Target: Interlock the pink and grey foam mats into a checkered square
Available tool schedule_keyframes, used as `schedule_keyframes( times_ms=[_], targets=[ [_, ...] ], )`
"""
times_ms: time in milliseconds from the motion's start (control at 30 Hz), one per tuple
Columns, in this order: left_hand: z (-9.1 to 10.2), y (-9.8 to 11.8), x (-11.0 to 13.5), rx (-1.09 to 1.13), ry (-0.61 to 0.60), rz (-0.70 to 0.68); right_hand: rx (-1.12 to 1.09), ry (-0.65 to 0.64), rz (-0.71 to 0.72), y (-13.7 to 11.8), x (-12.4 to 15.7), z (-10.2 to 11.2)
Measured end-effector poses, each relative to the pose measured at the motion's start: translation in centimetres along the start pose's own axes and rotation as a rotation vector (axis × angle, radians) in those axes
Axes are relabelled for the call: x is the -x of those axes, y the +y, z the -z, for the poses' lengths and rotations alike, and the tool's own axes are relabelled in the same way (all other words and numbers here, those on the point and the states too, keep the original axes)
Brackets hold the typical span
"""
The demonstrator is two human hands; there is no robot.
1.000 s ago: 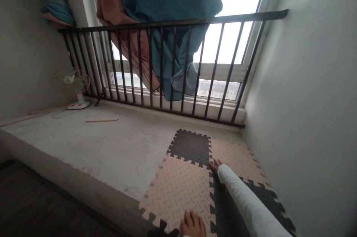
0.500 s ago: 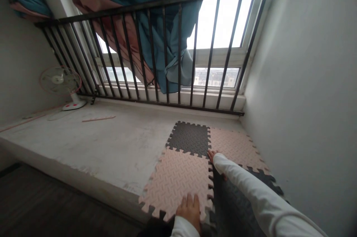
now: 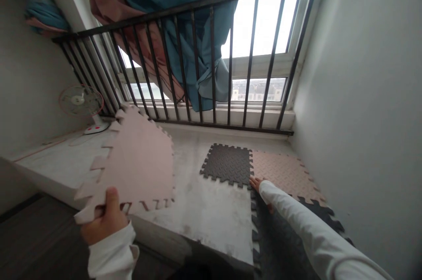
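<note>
My left hand point(image 3: 103, 220) grips the near edge of a pink foam puzzle mat tile point(image 3: 135, 161) and holds it lifted off the ledge, tilted up toward the left. My right hand point(image 3: 257, 183), mostly hidden by its white sleeve, rests where the dark tile point(image 3: 227, 163), the far pink tile point(image 3: 283, 174) and the near dark tile point(image 3: 280, 240) meet. Its fingers lie flat on the mats. A bare patch of concrete ledge point(image 3: 211, 209) shows beside the mats.
A black metal railing point(image 3: 198, 60) runs in front of the window, with teal and pink curtains point(image 3: 178, 3) hanging over it. A small fan point(image 3: 81, 104) stands at the far left of the ledge. A white wall point(image 3: 362, 95) bounds the right. Dark floor point(image 3: 39, 245) lies below the ledge.
My left hand has pulled the near pink tile loose from the other mats and lifted it up to the left. My right hand has stayed pressed on the mat joint.
</note>
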State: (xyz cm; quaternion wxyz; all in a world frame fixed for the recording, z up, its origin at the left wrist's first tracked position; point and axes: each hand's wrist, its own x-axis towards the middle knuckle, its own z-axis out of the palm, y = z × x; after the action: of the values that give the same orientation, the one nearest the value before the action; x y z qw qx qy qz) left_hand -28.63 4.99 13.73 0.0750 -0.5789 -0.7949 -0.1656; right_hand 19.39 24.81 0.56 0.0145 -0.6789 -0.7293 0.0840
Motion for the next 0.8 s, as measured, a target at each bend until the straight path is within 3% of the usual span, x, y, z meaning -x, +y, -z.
schedule_keyframes(
  times_ms=[33,100,167,267,367,500,567,667,733,800],
  targets=[
    [0.8,0.2,-0.4,0.079,0.17,0.098,-0.009,-0.055,0.017,0.2,0.3,0.4],
    [1.7,3.2,-1.1,0.236,0.498,0.171,-0.02,-0.164,0.028,1.2,1.4,1.3],
    [1.5,8.3,-2.2,0.352,0.712,0.007,-0.015,-0.192,-0.033,2.8,2.9,1.7],
    [-1.1,15.9,-4.7,0.504,0.786,-0.374,0.034,-0.14,-0.256,5.4,5.8,0.8],
    [-6.5,22.6,-6.8,0.548,0.605,-0.534,0.141,0.032,-0.486,7.5,8.0,-1.8],
    [-15.6,30.7,-6.0,0.297,-0.155,-0.491,0.235,0.188,-0.439,9.2,8.4,-5.3],
    [-19.9,33.4,-4.6,0.248,-0.364,-0.491,0.254,0.248,-0.412,9.6,8.1,-6.2],
    [-24.6,34.9,-3.0,0.18,-0.533,-0.476,0.272,0.321,-0.386,9.6,7.8,-6.3],
    [-26.1,34.9,-2.5,0.143,-0.568,-0.471,0.28,0.321,-0.374,9.3,7.8,-5.9],
    [-26.4,35.0,-2.3,0.158,-0.55,-0.472,0.284,0.304,-0.366,9.0,7.8,-5.4]
  ],
)
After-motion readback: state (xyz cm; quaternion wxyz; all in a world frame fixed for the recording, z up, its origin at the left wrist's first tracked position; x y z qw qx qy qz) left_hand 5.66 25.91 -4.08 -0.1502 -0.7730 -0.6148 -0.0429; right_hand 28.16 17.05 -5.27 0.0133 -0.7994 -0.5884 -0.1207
